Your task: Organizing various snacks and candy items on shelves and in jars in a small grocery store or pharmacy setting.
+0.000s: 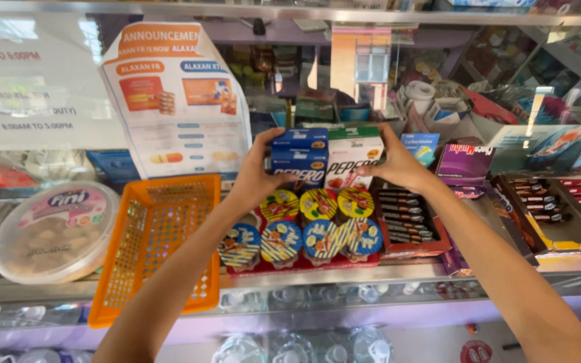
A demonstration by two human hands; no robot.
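My left hand (258, 173) grips the left side of two stacked blue snack boxes (297, 156). My right hand (396, 163) presses on the right side of a white snack box with a green top (351, 156) that stands against the blue ones. Both hands hold this group of boxes together above the back of a red tray (304, 263). In that tray, just below the boxes, lie two rows of round striped snack cups (302, 225).
An orange perforated plastic basket (159, 249) stands to the left, beside a round lidded candy tub (55, 232). Open boxes of chocolate bars (408, 218) sit to the right, another display box (553, 208) further right. A glass pane with a paper notice (176, 101) rises behind.
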